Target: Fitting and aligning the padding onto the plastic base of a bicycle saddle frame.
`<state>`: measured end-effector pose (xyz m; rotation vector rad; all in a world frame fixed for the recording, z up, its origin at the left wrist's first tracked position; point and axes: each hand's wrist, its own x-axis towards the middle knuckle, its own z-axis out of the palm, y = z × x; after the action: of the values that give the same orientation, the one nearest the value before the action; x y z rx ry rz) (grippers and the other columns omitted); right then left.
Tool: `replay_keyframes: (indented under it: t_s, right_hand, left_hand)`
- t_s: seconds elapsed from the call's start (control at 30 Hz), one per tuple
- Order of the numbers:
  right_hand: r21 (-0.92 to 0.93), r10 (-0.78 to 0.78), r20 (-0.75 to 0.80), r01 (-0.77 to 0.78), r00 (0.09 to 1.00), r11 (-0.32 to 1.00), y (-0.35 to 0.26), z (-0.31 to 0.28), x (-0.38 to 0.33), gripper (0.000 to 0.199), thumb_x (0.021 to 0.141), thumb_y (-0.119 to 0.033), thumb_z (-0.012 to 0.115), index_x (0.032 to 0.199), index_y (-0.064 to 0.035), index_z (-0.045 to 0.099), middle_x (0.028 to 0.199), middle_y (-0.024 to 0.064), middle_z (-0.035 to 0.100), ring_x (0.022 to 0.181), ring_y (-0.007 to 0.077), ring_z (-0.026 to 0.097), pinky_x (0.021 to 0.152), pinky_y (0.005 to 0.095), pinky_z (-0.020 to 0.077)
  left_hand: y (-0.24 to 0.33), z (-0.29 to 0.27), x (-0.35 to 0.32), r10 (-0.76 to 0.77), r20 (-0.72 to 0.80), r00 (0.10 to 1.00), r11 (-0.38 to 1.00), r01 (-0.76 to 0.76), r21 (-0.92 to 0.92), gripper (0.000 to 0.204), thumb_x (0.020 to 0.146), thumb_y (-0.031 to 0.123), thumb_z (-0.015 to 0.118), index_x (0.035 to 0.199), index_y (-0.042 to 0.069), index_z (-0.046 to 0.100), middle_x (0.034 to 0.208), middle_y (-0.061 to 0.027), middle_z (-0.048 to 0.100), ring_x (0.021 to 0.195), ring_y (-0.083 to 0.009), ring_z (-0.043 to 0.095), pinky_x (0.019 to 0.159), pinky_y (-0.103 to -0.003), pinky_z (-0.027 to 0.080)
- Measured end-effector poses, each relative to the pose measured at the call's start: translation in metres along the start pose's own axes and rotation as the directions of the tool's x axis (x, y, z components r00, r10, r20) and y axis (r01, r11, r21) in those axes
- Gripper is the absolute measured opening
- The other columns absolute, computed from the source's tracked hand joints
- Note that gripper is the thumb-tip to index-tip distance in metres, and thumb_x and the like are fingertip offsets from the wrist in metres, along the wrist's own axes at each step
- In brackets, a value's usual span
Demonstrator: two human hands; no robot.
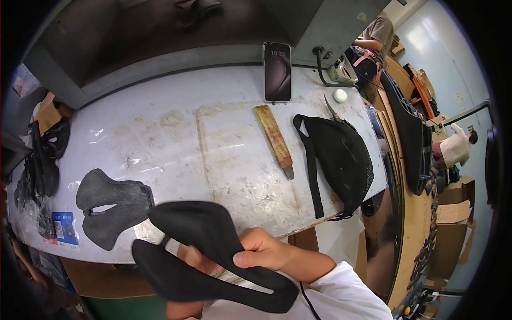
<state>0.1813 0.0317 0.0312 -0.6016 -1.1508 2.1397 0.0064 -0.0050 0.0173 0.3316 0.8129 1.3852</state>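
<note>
A black bicycle saddle [200, 226] with a long centre slot is up close in front of me, over the near table edge. My right hand [264, 249] grips its right-hand edge, the thumb pressed on the top face. Behind the saddle is my left hand [196, 260], its fingers partly showing through the gap; the rest is covered, and it appears to hold the saddle from beneath. To the left, a dark grey saddle-shaped piece [120, 192] with a slot lies flat on the table.
On the white table [160, 138] lie a knife with a worn, wrapped handle [274, 136], a black waist bag [338, 160], curved scissors [332, 108], a phone [277, 72] and a white round object [340, 95]. Black parts in plastic [42, 165] crowd the left end. Another person [376, 40] is at back right.
</note>
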Motion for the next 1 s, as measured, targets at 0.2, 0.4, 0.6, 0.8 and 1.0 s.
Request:
replay_keyframes:
  t_s: [0.2, 0.4, 0.6, 0.8, 1.0]
  right_hand:
    - [-0.442, -0.287, 0.010, 0.262, 0.958, 0.858, -0.019, -0.012, 0.002, 0.020, 0.094, -0.016, 0.063, 0.089, 0.0018, 0.070, 0.061, 0.0054, 0.063, 0.052, 0.0075, 0.052, 0.049, 0.0257, 0.0389]
    - [0.025, -0.086, -0.303, 0.098, 0.949, 0.995, -0.009, -0.014, 0.006, 0.021, 0.097, -0.019, 0.059, 0.107, -0.0015, 0.051, 0.098, 0.0070, 0.062, 0.082, 0.0093, 0.057, 0.065, 0.0227, 0.0451]
    - [-0.244, -0.244, -0.198, 0.193, 0.949, 0.950, 0.003, -0.003, -0.005, 0.032, 0.091, -0.013, 0.066, 0.116, -0.0012, 0.051, 0.097, 0.0089, 0.063, 0.079, 0.0118, 0.059, 0.064, 0.0232, 0.0482]
    - [-0.574, -0.106, -0.366, -0.134, 0.925, 0.808, -0.010, 0.001, 0.002, 0.023, 0.082, -0.009, 0.078, 0.079, 0.0007, 0.057, 0.083, 0.0066, 0.066, 0.070, 0.0068, 0.058, 0.060, 0.0234, 0.0460]
    - [-0.134, -0.294, -0.391, 0.262, 0.872, 0.956, 0.008, 0.011, -0.001, 0.042, 0.079, 0.006, 0.076, 0.094, -0.0061, 0.039, 0.075, 0.0068, 0.061, 0.068, 0.0067, 0.059, 0.057, 0.0213, 0.0449]
  left_hand:
    - [0.010, -0.013, 0.007, -0.165, 0.592, 0.789, 0.984, 0.089, 0.155, 0.054, 0.083, 0.033, 0.071, 0.120, -0.003, 0.055, 0.112, -0.0150, 0.062, 0.104, -0.0254, 0.062, 0.092, -0.038, 0.049]
    - [0.018, 0.010, -0.009, 0.005, 0.212, 0.977, 0.886, -0.103, 0.452, 0.038, 0.093, -0.001, 0.052, 0.129, -0.010, 0.046, 0.102, -0.0171, 0.066, 0.094, -0.0219, 0.065, 0.088, -0.035, 0.051]
    - [0.022, 0.006, -0.007, 0.219, -0.054, 0.974, 0.902, -0.181, 0.393, 0.053, 0.095, 0.006, 0.052, 0.143, -0.001, 0.029, 0.101, -0.0149, 0.066, 0.092, -0.0199, 0.064, 0.086, -0.035, 0.052]
    - [0.010, 0.005, -0.020, 0.193, 0.015, 0.981, 0.835, -0.172, 0.523, 0.060, 0.096, 0.008, 0.053, 0.147, 0.004, 0.024, 0.099, -0.0133, 0.065, 0.083, -0.0188, 0.066, 0.068, -0.030, 0.057]
    - [0.031, 0.026, -0.021, 0.127, -0.028, 0.991, 0.956, -0.115, 0.269, 0.050, 0.096, 0.010, 0.051, 0.138, -0.003, 0.028, 0.098, -0.0220, 0.066, 0.077, -0.0246, 0.069, 0.045, -0.025, 0.056]
